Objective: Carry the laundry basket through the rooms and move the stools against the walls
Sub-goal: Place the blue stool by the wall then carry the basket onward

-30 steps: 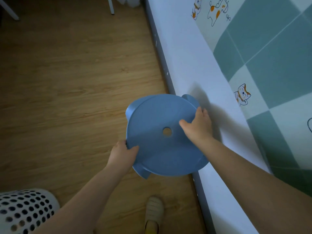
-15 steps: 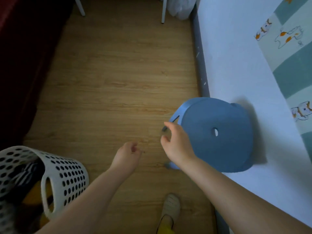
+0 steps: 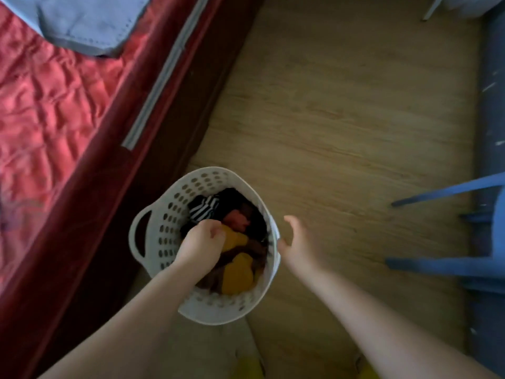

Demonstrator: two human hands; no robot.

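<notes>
The white perforated laundry basket (image 3: 164, 228) stands on the wooden floor beside the bed, filled with dark, striped, red and yellow clothes (image 3: 237, 269). My left hand (image 3: 202, 239) hovers over the clothes inside the basket, fingers curled into a loose fist with nothing seen in it. My right hand (image 3: 299, 247) is open just outside the basket's right rim, its thumb close to the rim. The blue stool (image 3: 448, 266) is at the right edge against the wall base; only its legs and a bit of the seat show.
A bed with a red quilted cover (image 3: 49, 110) and a grey-blue cloth (image 3: 87, 23) fills the left side. A dark blue skirting (image 3: 489, 105) runs along the right. Bare wooden floor (image 3: 341, 119) lies between them. White furniture legs (image 3: 431, 9) stand at the top right.
Both hands let go of the blue stool, which now stands by the wall. My view swung left to the basket, and both hands moved to it.
</notes>
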